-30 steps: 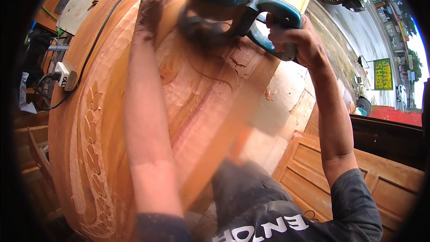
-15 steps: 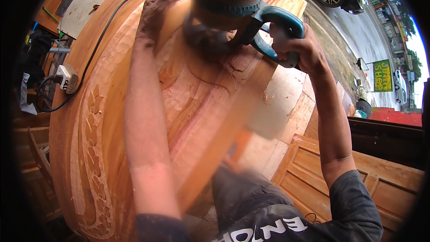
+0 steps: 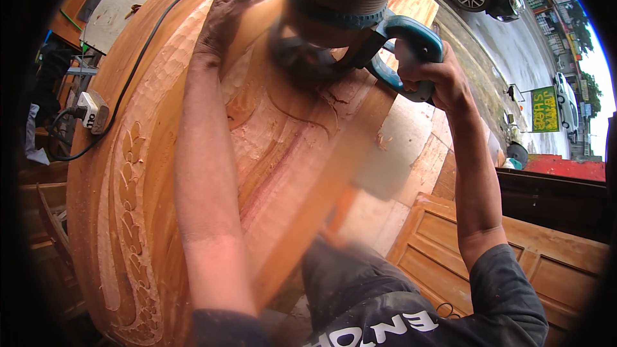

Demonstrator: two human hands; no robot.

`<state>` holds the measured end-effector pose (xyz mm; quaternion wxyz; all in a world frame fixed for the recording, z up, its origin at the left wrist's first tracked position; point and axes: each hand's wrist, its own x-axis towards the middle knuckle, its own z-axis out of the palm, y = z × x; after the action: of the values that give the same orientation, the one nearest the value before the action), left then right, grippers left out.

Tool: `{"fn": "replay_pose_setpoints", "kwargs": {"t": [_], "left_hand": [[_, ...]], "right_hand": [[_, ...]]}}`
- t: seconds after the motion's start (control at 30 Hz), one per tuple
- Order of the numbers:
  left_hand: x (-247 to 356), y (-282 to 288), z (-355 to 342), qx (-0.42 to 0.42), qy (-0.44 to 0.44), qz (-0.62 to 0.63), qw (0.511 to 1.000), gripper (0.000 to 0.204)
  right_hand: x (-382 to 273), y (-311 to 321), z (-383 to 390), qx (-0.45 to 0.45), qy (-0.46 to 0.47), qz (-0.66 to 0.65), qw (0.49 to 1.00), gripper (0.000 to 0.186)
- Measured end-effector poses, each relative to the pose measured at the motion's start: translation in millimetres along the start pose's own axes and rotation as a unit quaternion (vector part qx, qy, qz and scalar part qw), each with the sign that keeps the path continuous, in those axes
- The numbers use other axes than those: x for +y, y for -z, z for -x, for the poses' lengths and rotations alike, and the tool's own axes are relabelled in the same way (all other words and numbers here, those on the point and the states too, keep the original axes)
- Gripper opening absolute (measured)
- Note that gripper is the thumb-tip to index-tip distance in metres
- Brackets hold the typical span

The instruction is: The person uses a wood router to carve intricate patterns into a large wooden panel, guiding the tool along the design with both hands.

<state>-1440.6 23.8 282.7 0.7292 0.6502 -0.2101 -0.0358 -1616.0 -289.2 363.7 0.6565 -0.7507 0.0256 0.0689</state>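
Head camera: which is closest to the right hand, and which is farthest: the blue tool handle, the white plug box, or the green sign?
From the right hand:
1. Blue tool handle: gripped in that hand, near the top.
2. Green sign: off to the right, by the street.
3. White plug box: far left, past the carved wood panel.

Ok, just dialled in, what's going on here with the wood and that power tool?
A person is working a large carved wooden panel with a teal-handled power tool. The right hand grips the tool's rear handle, and the left hand rests on the panel right beside the tool's front. The tool's head sits against a curved groove near the panel's top. A black cord runs across the wood to a plug block on the left.
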Motion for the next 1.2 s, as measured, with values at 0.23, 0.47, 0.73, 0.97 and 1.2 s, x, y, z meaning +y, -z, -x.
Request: {"fn": "replay_pose_setpoints", "kwargs": {"t": [0.23,0.47,0.73,0.97,1.2], "left_hand": [[6,-8,0,-0.030,-0.021,0.065,0.997,0.057],[11,-18,-1,-0.040,-0.021,0.091,0.995,0.057],[-8,-8,-5,-0.055,-0.024,0.073,0.996,0.058],[7,-22,-2,-0.066,-0.081,0.043,0.994,0.055],[9,-34,-2,-0.021,-0.075,0.054,0.995,0.055]], "right_hand": [[3,3,3,0.008,0.000,-0.006,1.000,0.031],[4,11,8,0.007,-0.003,-0.012,1.000,0.030],[4,8,10,0.012,0.006,-0.024,1.000,0.030],[8,16,12,-0.001,0.011,-0.033,0.999,0.031],[10,18,7,-0.006,0.021,-0.052,0.998,0.031]]}}
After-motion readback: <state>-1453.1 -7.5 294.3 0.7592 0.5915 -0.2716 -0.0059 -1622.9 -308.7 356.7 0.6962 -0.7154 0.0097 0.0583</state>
